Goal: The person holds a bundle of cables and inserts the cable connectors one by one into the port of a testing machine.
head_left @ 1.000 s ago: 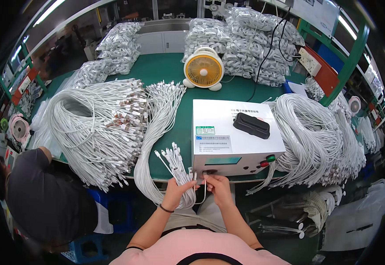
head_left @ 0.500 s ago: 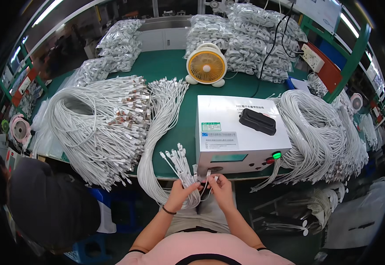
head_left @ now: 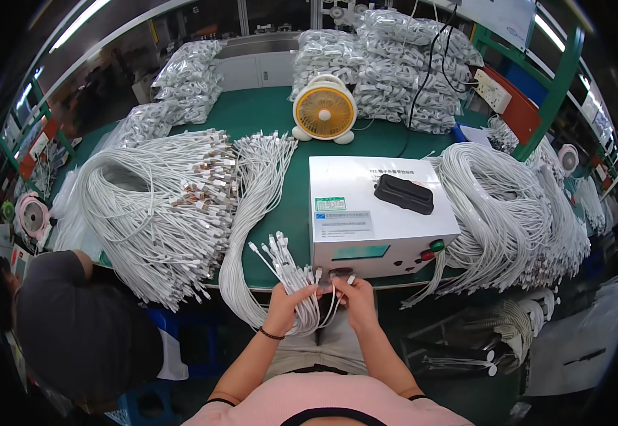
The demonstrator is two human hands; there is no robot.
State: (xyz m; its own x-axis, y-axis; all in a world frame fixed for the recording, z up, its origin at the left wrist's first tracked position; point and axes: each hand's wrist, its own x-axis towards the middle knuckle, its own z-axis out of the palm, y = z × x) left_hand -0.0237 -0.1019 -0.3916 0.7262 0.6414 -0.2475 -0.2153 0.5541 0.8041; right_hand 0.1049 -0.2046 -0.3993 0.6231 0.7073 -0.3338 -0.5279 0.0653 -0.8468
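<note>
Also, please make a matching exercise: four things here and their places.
1. Round orange-and-white fan
2. Black oblong object
3. Small bunch of white cables
4. Round green button

A. Held by the fingers of the left hand
B. On the front of the white rectangular box
C. Behind the box
D. On top of the box

Pairs: 1-C, 2-D, 3-A, 4-B

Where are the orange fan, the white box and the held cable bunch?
Orange fan (head_left: 324, 114), head view: centre of its grille.
White box (head_left: 403, 224), head view: bare part of its top.
Cable bunch (head_left: 292, 277), head view: its upper part.
</note>
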